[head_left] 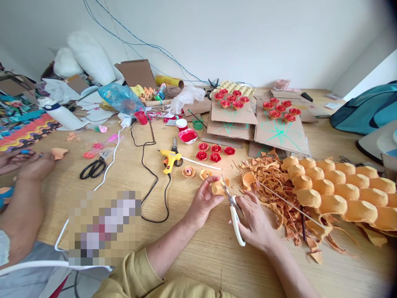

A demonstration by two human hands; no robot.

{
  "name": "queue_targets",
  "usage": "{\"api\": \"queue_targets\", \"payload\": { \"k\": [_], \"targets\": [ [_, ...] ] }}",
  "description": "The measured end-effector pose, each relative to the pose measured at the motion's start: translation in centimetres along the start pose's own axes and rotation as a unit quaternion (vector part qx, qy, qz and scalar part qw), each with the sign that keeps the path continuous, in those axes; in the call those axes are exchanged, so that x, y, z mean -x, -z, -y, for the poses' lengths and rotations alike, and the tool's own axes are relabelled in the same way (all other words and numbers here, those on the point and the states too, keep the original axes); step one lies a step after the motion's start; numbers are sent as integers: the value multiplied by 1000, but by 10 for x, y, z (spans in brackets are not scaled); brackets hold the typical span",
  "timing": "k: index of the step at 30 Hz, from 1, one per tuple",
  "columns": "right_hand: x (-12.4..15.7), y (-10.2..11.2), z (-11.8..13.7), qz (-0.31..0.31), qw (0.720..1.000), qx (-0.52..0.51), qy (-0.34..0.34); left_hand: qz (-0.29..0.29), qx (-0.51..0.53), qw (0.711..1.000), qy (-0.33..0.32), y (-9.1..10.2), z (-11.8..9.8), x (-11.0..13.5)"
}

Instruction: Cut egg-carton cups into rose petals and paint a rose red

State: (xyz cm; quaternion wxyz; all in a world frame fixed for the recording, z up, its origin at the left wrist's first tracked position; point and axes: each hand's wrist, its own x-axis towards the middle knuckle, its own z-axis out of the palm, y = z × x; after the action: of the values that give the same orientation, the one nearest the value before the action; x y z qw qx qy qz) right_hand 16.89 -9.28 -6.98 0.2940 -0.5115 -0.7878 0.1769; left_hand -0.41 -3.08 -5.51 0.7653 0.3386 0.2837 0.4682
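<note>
My left hand (pixel 203 203) pinches an orange egg-carton cup (pixel 218 188) between thumb and fingers. In my right hand (pixel 256 221) are white-handled scissors (pixel 237 227), their blades at the cup's edge. Another cut cup (pixel 249 181) lies just beyond my right hand. Two unpainted orange paper flowers (pixel 188 171) rest past my left hand, with several red paper roses (pixel 215 153) behind them. To my right, carton scraps (pixel 279 198) are heaped against a large orange egg tray (pixel 338 186).
A yellow glue gun (pixel 169 160) with a black cord lies left of the flowers, near a bowl of red paint (pixel 187 135). Cardboard sheets (pixel 281 132) bearing red roses stand at the back. At left are black scissors (pixel 93 168) and another person's hands (pixel 35 165).
</note>
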Motion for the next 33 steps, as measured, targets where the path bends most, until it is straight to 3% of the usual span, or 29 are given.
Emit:
{"api": "queue_targets", "payload": {
  "k": [19,33],
  "targets": [
    [1,-1,0,-15,1000,4,10,24,-32,999,-14,2,-6,2],
    [1,1,2,-16,1000,-7,21,10,7,1000,-9,-2,-4,1]
  ]
}}
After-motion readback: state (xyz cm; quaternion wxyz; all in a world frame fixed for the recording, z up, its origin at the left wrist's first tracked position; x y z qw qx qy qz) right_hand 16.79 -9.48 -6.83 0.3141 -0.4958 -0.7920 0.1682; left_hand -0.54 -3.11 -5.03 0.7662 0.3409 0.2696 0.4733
